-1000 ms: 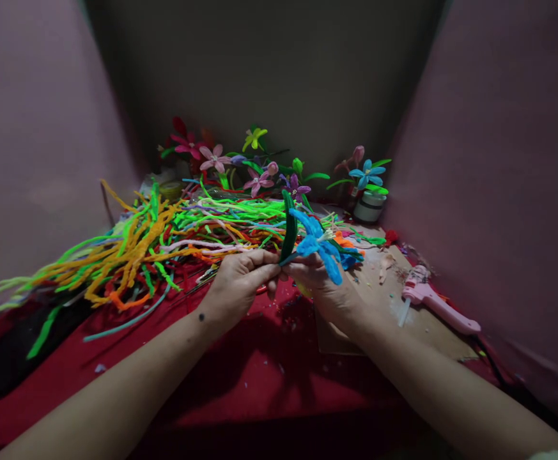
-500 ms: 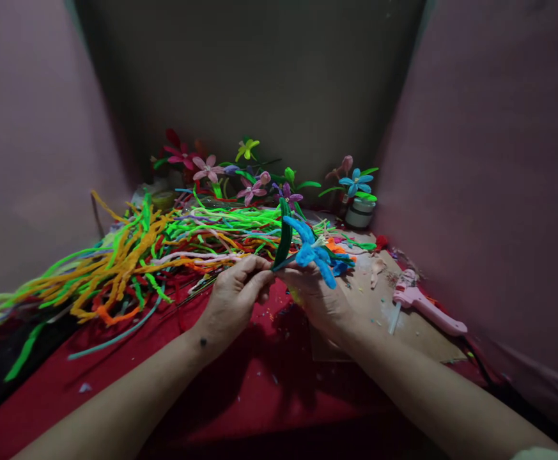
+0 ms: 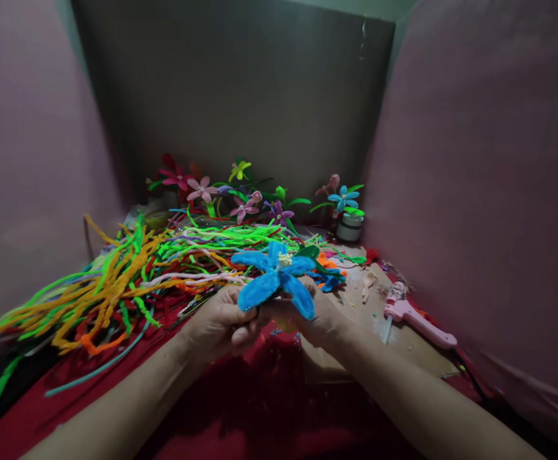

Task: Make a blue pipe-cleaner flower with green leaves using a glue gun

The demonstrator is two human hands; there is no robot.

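A blue pipe-cleaner flower (image 3: 262, 289) with a pale centre faces me over the front of the table. My left hand (image 3: 215, 322) is closed, its thumb and fingers pinching just under the lower left petal. On the other side my right hand (image 3: 324, 319) closes round the flower from below and behind; the petals hide its fingertips. A dark green leaf (image 3: 310, 252) shows behind the right petals. The stem is mostly covered by the petals and hands.
Loose pipe cleaners (image 3: 116, 275) in many colours heap at the left and middle. Several finished flowers (image 3: 243, 207) stand at the back, one beside a white jar (image 3: 350, 227). A pink glue gun (image 3: 420, 321) lies on a cardboard sheet (image 3: 403, 345) at the right, over red cloth (image 3: 202, 415).
The blue flower has turned from side-on to face me and come lower and nearer. The leaf that stood upright at its left now shows behind it. The camera view has shifted slightly.
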